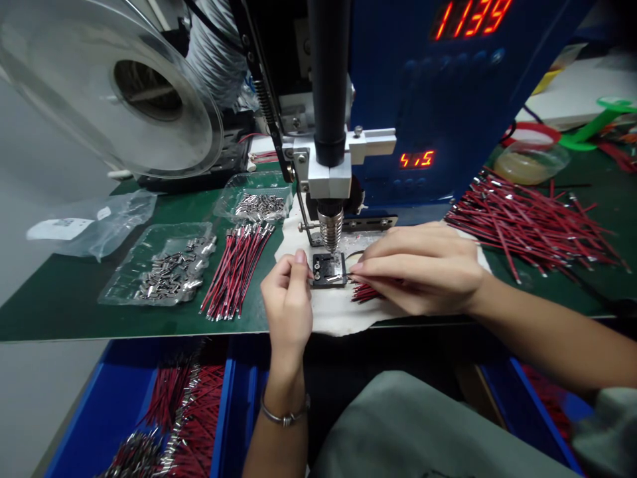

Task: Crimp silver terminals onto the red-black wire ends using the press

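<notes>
Here, left grip (287, 302) pinched beside fixture (328, 269), right grip (423, 269) closed on red wires (365, 293).

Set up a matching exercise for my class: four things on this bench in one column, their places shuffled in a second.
1 black fixture
2 metal sleeves
3 neat wire bundle
4 spread wire pile

A far right on the green mat
B in the clear tray
C under the machine's tip
D between that tray and the left hand

Pairs: 1-C, 2-B, 3-D, 4-A.
</notes>
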The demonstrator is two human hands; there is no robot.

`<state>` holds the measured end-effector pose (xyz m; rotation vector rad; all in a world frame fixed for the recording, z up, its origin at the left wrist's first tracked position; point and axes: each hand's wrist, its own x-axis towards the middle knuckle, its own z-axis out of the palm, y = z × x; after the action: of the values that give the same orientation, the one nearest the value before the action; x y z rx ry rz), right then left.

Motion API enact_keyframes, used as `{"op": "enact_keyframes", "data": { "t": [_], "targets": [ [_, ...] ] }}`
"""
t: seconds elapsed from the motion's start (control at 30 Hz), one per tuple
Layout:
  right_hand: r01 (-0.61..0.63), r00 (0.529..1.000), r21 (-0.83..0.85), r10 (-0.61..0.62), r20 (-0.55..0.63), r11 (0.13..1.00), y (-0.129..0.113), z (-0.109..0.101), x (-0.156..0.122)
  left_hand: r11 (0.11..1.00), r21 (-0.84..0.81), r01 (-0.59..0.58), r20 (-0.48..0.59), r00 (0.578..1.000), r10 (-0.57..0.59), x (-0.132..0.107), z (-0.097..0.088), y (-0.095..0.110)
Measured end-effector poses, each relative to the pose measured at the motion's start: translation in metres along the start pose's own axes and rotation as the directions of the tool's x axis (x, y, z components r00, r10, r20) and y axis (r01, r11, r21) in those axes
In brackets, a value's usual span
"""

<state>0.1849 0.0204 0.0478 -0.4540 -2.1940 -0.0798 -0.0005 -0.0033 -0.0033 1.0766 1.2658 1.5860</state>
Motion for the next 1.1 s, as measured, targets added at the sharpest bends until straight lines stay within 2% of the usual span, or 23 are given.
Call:
{"op": "enact_keyframes", "data": {
  "t": [0.13, 0.3, 0.43, 0.6, 1.1],
  "targets": [
    [-0.004, 1.000, 0.016, 0.004, 0.031, 1.000, 0.003, 0.001, -0.001, 1.000, 0.004, 0.007, -0.011, 1.000, -0.007, 0.000, 0.000, 0.000],
    [-0.124, 0.983, 0.047, 0.117, 0.142, 0.991, 0.011, 0.008, -0.003, 1.000, 0.012, 0.010, -0.006, 1.000, -0.010, -0.001, 0.000, 0.001],
    [-0.177, 0.979, 0.055, 0.170, 0.114, 0.983, 0.014, 0.012, -0.002, 1.000, 0.013, 0.008, -0.011, 1.000, -0.008, -0.001, 0.000, 0.001],
    [-0.175, 0.982, 0.059, 0.170, 0.082, 0.983, 0.014, 0.014, -0.001, 1.000, 0.003, 0.012, -0.001, 1.000, -0.012, 0.000, -0.001, -0.002],
    [-0.207, 0.975, 0.045, 0.202, 0.096, 0.977, 0.015, 0.016, -0.003, 0.999, 0.047, -0.018, -0.023, 1.000, 0.020, 0.000, 0.001, 0.001]
  ]
}}
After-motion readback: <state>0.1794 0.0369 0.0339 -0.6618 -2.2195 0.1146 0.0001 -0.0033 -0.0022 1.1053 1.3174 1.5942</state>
